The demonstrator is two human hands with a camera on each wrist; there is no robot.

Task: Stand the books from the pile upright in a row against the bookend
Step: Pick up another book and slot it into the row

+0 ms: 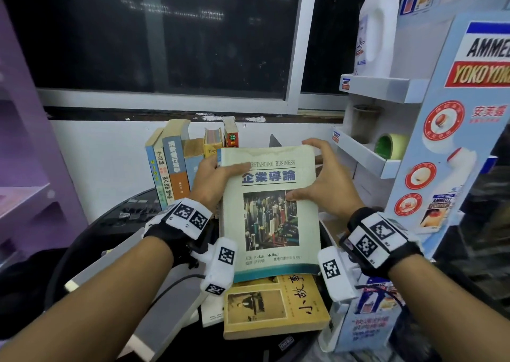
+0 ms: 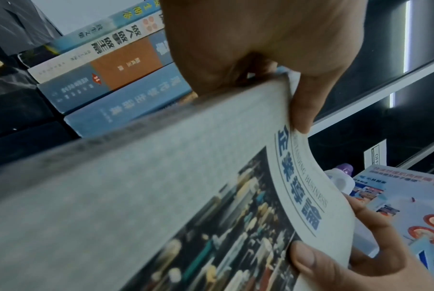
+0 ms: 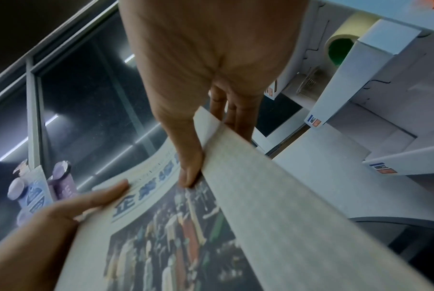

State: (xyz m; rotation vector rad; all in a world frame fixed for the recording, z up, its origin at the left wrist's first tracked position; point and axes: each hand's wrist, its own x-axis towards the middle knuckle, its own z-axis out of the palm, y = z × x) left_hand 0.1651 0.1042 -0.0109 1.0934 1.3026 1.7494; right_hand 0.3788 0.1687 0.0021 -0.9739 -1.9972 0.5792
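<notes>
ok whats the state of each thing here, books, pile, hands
business book: lifted, held in both hands, cover up
left hand: grips its left edge
right hand: grips its right edge
yellow book: lying flat in the pile
row of books: standing upright

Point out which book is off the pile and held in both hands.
The pale "Understanding Business" book with the city photo: left hand and right hand grip its sides. The yellow book lies flat beneath it; the others stand in the row.
</notes>
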